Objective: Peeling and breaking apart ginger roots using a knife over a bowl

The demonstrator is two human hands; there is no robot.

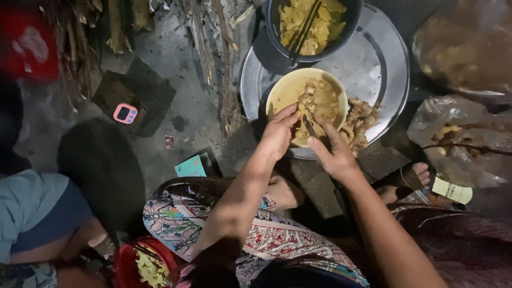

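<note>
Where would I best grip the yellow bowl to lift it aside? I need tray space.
Probably the yellow bowl by its bare left rim, coming from the left. The left hand and right hand crowd the near rim, scraps lie at its right, and the dark bowl blocks the far side.

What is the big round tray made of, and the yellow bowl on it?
The tray looks like metal, probably steel or aluminium: it is silver-grey with a dull shine and a raised rim. The yellow bowl looks like plastic or enamel, smooth and evenly coloured; the picture leaves that open. The left hand touches its rim, and the right hand holds a dark tool over it.
</note>
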